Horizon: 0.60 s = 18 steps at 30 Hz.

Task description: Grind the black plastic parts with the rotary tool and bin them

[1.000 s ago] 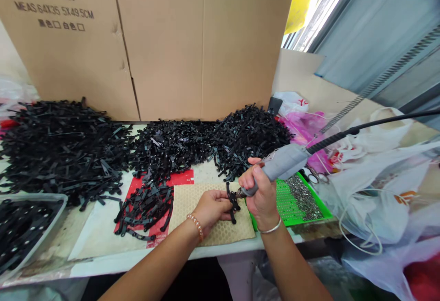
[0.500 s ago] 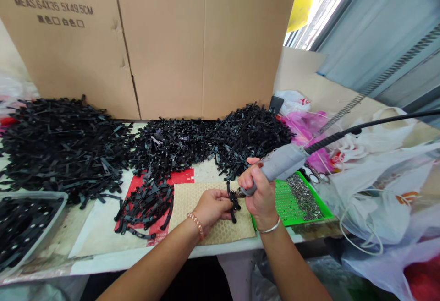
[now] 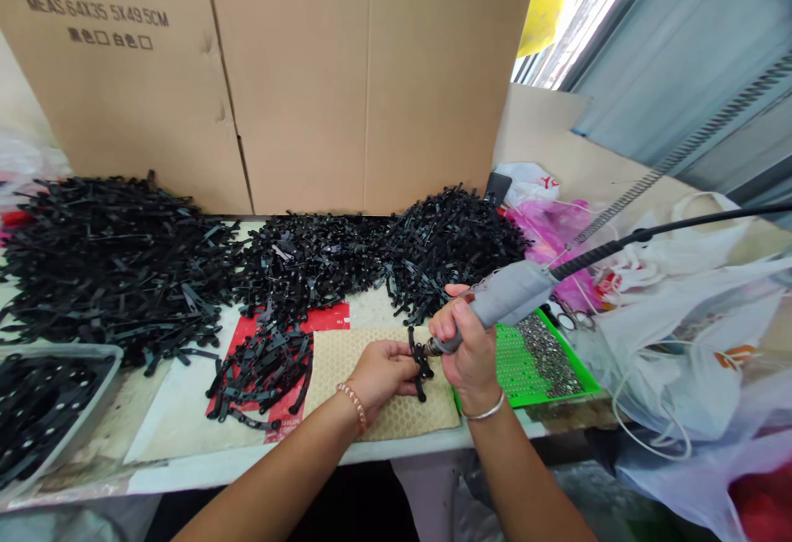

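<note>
Over a tan textured mat (image 3: 359, 422), my left hand (image 3: 380, 377) pinches a small black jointed bracket (image 3: 421, 360). My right hand (image 3: 467, 348) is wrapped round a grey electric screwdriver (image 3: 511, 299), tilted with its tip down to the left. The tip meets the bracket, or lies right beside it; the contact point is too small to tell. To the right of that hand is a green tray (image 3: 575, 365) with many small metal screws. Left of the mat, a small heap of black jointed brackets (image 3: 266, 373) lies on a red sheet (image 3: 337, 315).
Large piles of black parts (image 3: 124, 261) line the back of the table, before a tall cardboard box (image 3: 297, 80). A clear plastic tub (image 3: 115, 356) of black pieces stands at left. A coiled spring (image 3: 668, 162) and a cable (image 3: 699, 220) run to the screwdriver. Plastic bags (image 3: 681, 336) crowd the right.
Both hands, the bracket and the screwdriver keep nearly the same place. The screwdriver's rear end, cable and spring have shifted very slightly.
</note>
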Tool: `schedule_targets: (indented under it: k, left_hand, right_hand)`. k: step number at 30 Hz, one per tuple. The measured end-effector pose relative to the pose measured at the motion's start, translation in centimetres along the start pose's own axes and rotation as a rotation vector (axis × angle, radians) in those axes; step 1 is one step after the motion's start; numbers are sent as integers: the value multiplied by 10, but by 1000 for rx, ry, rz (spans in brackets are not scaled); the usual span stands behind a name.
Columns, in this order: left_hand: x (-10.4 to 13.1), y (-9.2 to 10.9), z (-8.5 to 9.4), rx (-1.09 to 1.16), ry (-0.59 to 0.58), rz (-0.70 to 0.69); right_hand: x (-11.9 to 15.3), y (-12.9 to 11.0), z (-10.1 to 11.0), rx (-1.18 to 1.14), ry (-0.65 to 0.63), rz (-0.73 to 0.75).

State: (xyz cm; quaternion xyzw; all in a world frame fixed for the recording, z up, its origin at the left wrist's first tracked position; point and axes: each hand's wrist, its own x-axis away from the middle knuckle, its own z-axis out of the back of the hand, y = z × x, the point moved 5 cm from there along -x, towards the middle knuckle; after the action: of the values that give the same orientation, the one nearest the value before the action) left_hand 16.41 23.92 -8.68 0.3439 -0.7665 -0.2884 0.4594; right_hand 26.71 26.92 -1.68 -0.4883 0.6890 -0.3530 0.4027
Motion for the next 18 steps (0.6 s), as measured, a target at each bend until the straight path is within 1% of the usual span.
schedule_targets:
  k: [18]
  left_hand:
    - [-3, -4, 2, 20, 3, -7]
  right_hand:
    - [5, 3, -1, 10, -32, 22]
